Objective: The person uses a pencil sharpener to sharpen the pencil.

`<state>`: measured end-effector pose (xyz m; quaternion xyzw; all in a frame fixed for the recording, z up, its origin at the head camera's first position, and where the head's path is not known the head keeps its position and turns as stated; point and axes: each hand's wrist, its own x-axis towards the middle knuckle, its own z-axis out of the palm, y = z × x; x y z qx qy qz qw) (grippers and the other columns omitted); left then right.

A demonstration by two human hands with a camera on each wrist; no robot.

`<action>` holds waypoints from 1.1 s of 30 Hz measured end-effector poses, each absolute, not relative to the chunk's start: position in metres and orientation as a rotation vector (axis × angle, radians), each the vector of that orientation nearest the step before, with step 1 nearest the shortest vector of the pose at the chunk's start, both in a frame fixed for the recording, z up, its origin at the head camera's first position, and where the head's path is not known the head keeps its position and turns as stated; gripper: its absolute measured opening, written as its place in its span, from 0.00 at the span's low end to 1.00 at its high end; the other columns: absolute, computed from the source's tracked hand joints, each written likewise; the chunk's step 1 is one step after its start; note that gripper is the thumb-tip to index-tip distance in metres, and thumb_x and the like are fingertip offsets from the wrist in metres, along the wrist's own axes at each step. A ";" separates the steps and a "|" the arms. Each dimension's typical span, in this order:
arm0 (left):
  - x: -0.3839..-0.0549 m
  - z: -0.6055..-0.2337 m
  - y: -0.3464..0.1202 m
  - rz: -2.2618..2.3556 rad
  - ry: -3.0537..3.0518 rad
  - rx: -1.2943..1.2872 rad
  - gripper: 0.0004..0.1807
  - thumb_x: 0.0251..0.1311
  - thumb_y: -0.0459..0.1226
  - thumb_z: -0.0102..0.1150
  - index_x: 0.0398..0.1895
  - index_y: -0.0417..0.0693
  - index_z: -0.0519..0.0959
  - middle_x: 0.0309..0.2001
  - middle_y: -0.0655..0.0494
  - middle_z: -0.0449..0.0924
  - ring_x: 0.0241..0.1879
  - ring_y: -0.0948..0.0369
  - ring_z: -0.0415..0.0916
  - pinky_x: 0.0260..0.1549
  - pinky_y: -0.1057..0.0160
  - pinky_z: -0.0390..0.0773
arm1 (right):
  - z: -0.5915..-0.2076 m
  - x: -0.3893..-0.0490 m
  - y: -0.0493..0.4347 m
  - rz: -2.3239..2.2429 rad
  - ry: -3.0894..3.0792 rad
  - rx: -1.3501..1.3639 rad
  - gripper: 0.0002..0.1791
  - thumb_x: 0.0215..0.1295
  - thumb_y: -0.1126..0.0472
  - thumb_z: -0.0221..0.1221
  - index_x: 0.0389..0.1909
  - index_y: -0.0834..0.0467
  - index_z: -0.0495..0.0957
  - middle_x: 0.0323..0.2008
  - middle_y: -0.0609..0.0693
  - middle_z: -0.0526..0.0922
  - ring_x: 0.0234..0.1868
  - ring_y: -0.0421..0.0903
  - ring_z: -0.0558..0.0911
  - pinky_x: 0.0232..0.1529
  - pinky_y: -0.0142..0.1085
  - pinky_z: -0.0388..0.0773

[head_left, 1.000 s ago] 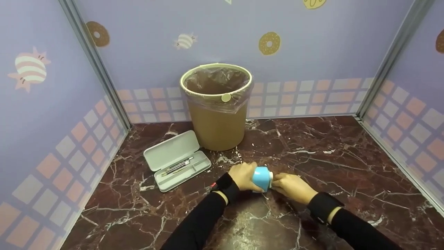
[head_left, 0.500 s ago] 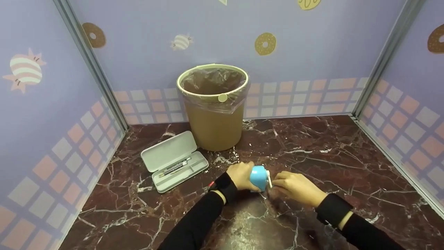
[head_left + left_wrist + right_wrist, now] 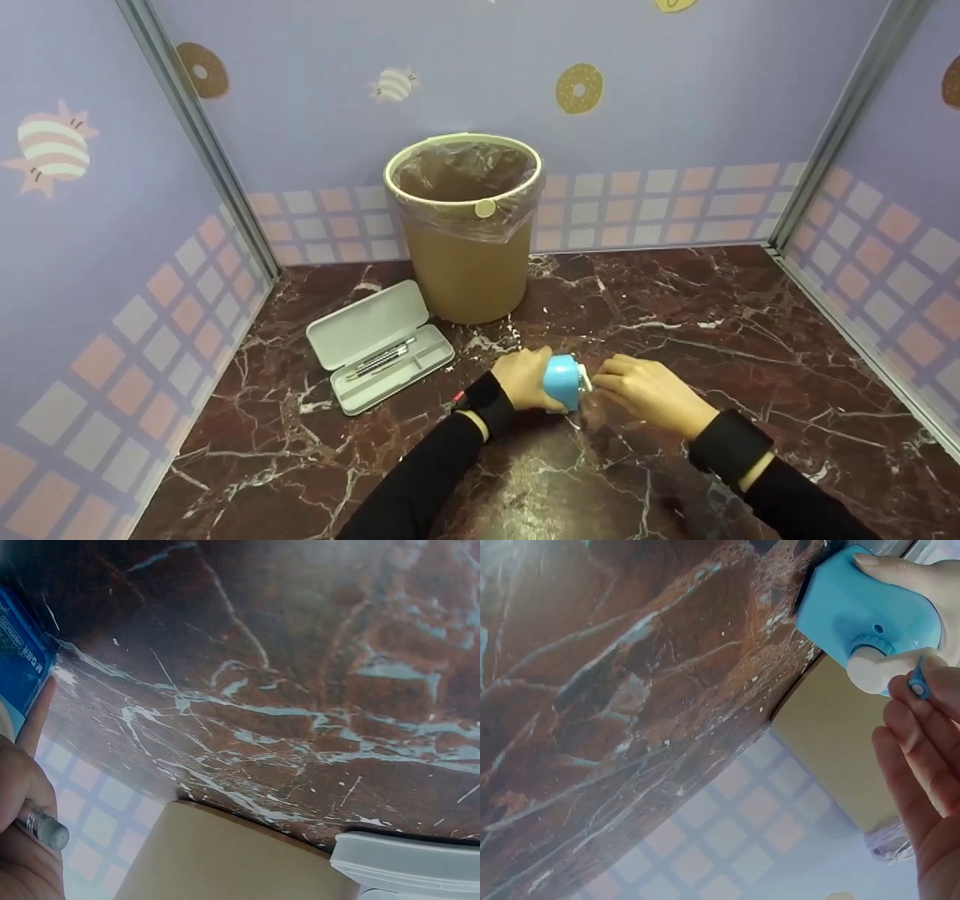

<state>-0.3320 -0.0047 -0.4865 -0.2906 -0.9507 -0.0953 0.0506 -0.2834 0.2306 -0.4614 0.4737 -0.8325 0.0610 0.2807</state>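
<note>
Sharpener (image 3: 562, 382): just right of lower centre, head view
Left hand (image 3: 521, 379): curled round the sharpener; should brace it firmly
Right hand (image 3: 649, 394): pinches the crank knob (image 3: 919, 687); smooth, even turns suit

One sharpener (image 3: 562, 381), one case (image 3: 367, 324), one bin (image 3: 466, 277)

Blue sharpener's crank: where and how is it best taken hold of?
Probably by the small blue knob at the end of the white crank, pinched from the right, as the right hand does: the crank side of the blue sharpener faces right in the head view, and the knob juts outward. The left hand holds the opposite side.
</note>
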 end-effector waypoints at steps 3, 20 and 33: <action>-0.333 -0.485 -0.003 -0.276 -2.882 -0.903 0.39 0.36 0.61 0.81 0.45 0.48 0.76 0.36 0.53 0.87 0.33 0.57 0.86 0.30 0.57 0.84 | -0.460 -0.284 0.233 0.145 -2.227 1.259 0.08 0.54 0.63 0.72 0.35 0.58 0.87 0.32 0.46 0.84 0.33 0.40 0.81 0.32 0.30 0.80; -0.333 -0.487 -0.001 -0.196 -2.832 -0.946 0.39 0.34 0.61 0.82 0.45 0.49 0.76 0.34 0.55 0.87 0.32 0.58 0.86 0.28 0.58 0.83 | -0.449 -0.309 0.231 0.143 -2.281 1.160 0.09 0.55 0.65 0.70 0.38 0.60 0.87 0.34 0.51 0.85 0.34 0.45 0.84 0.34 0.36 0.84; -0.333 -0.487 -0.001 -0.200 -2.848 -0.945 0.39 0.35 0.62 0.81 0.45 0.49 0.76 0.34 0.56 0.86 0.32 0.59 0.85 0.27 0.58 0.81 | -0.464 -0.343 0.220 0.177 -2.479 1.042 0.06 0.59 0.64 0.69 0.37 0.56 0.89 0.32 0.52 0.85 0.33 0.49 0.85 0.33 0.43 0.83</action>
